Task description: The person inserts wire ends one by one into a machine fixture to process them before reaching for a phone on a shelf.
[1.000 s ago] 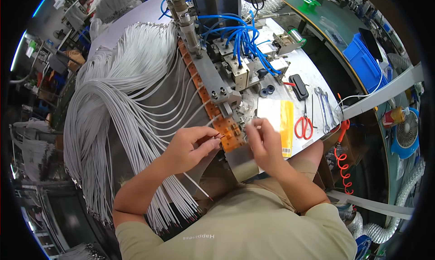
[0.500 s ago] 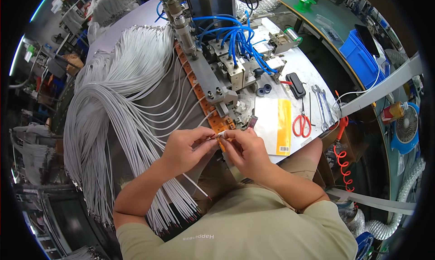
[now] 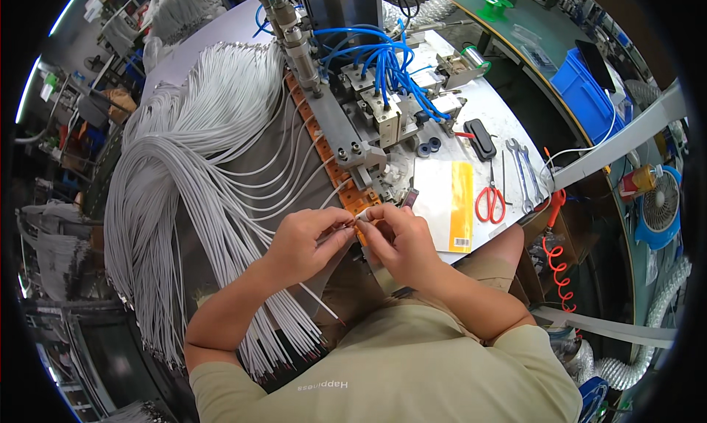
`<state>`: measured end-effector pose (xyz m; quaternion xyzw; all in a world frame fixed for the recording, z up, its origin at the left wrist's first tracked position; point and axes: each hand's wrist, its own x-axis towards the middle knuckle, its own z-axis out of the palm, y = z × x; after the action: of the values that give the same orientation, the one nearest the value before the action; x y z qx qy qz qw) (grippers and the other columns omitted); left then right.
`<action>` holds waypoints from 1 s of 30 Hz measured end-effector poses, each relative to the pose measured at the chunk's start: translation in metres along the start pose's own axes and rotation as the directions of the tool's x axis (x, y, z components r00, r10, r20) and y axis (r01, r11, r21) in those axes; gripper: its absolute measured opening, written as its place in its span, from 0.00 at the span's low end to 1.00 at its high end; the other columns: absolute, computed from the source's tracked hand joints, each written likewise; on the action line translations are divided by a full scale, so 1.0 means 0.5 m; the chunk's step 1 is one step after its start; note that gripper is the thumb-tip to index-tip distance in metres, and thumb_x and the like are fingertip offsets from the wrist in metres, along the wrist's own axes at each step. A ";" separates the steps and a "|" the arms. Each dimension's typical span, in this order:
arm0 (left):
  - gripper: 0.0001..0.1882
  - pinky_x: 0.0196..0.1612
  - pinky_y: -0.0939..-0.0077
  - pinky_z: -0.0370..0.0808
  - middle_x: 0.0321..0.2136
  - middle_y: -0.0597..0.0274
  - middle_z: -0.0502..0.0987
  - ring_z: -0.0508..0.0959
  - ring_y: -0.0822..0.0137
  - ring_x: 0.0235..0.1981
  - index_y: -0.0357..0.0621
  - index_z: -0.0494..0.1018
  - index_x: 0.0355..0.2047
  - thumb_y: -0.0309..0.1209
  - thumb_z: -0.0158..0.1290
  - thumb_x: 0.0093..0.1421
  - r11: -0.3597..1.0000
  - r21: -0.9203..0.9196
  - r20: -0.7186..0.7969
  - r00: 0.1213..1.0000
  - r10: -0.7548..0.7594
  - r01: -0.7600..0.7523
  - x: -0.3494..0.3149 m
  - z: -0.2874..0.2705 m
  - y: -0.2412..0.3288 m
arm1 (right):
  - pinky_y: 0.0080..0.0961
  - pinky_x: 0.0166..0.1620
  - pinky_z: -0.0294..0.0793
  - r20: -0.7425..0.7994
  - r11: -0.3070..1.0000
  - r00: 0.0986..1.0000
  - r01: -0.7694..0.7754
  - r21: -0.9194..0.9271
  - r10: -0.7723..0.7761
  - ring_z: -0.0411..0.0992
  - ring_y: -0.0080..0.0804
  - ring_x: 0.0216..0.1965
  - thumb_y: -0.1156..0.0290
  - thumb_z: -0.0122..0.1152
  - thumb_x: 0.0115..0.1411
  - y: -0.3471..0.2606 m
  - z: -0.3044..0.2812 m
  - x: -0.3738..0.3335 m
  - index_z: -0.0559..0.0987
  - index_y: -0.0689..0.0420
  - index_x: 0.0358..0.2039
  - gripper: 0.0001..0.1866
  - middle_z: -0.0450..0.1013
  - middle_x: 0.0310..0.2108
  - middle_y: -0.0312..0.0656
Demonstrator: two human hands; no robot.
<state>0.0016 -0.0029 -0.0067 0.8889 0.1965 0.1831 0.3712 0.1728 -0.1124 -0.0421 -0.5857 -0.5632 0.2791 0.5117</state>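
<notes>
Both hands are meeting over the near end of an orange fixture strip [image 3: 328, 156]. The left hand [image 3: 305, 242] is closing thumb and forefinger in a pinch on a thin wire end [image 3: 347, 227], which is sitting just at the strip's near end, mostly hidden by the fingers. The right hand [image 3: 401, 239] is bringing its curled fingertips up to the same spot; whether it is gripping anything cannot be told.

Left of the strip, a large bundle of grey-white cables [image 3: 213, 172] is spreading out, and several single cables are curving across to the strip's edge. A steel bar [image 3: 335, 128] is running along the strip's right side, with blue pneumatic tubes [image 3: 387, 58] arching beyond it. Farther right of the strip, a white-and-yellow packet [image 3: 442, 202] is lying flat, then red-handled scissors [image 3: 490, 204] and open-ended wrenches [image 3: 521, 174] are resting, with a blue fan [image 3: 658, 213] standing well apart from it.
</notes>
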 end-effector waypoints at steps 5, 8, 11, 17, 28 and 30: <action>0.07 0.35 0.82 0.76 0.29 0.61 0.80 0.80 0.74 0.28 0.33 0.76 0.41 0.24 0.53 0.64 0.910 -0.327 0.160 0.964 -0.213 0.256 0.001 -0.011 0.017 | 0.23 0.33 0.67 0.114 0.997 0.990 0.081 -0.011 -0.079 0.69 0.25 0.21 0.73 0.62 0.63 0.009 -0.021 0.015 0.73 0.61 0.39 0.08 0.72 0.21 0.38; 0.07 0.35 0.80 0.77 0.30 0.62 0.80 0.79 0.76 0.28 0.34 0.76 0.40 0.23 0.51 0.65 0.898 -0.355 0.157 0.964 -0.215 0.258 -0.001 -0.015 0.012 | 0.27 0.32 0.67 0.095 0.937 0.937 0.342 -0.072 -0.335 0.67 0.31 0.26 0.73 0.62 0.63 0.014 -0.028 0.025 0.72 0.61 0.37 0.08 0.70 0.23 0.39; 0.07 0.33 0.80 0.76 0.29 0.61 0.80 0.80 0.74 0.28 0.34 0.77 0.41 0.22 0.52 0.64 0.821 -0.451 0.188 0.936 -0.297 0.351 -0.005 -0.010 0.019 | 0.29 0.31 0.67 0.020 0.901 0.920 0.388 -0.196 -0.391 0.66 0.34 0.27 0.73 0.61 0.63 0.012 -0.011 0.027 0.72 0.61 0.36 0.07 0.69 0.23 0.39; 0.10 0.32 0.77 0.75 0.29 0.56 0.81 0.81 0.67 0.28 0.36 0.78 0.43 0.20 0.56 0.61 0.896 0.324 -0.221 0.896 0.385 -0.305 -0.003 -0.038 0.078 | 0.25 0.28 0.63 -0.098 0.943 0.971 0.185 -0.276 -0.219 0.64 0.27 0.24 0.71 0.60 0.64 0.070 -0.021 0.035 0.71 0.59 0.34 0.08 0.68 0.21 0.35; 0.13 0.30 0.72 0.78 0.41 0.59 0.81 0.81 0.59 0.28 0.42 0.79 0.42 0.23 0.58 0.55 0.935 0.289 -0.081 0.968 0.239 -0.206 0.010 0.021 -0.025 | 0.15 0.23 0.57 0.073 0.847 0.901 -0.427 0.318 0.427 0.60 0.12 0.21 0.65 0.60 0.66 0.132 -0.033 0.061 0.72 0.58 0.33 0.10 0.67 0.21 0.28; 0.12 0.30 0.72 0.78 0.41 0.59 0.81 0.81 0.59 0.28 0.42 0.79 0.41 0.23 0.59 0.55 0.937 0.302 -0.047 0.979 0.200 -0.177 0.006 0.021 -0.024 | 0.15 0.24 0.58 0.085 0.818 0.883 -0.460 0.345 0.461 0.60 0.12 0.21 0.65 0.60 0.66 0.129 -0.037 0.067 0.73 0.58 0.33 0.10 0.67 0.21 0.28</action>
<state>0.0067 0.0002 -0.0218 0.9414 0.1495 0.2205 0.2067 0.2205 -0.0759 -0.0869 -0.6023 -0.3446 0.4909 0.5269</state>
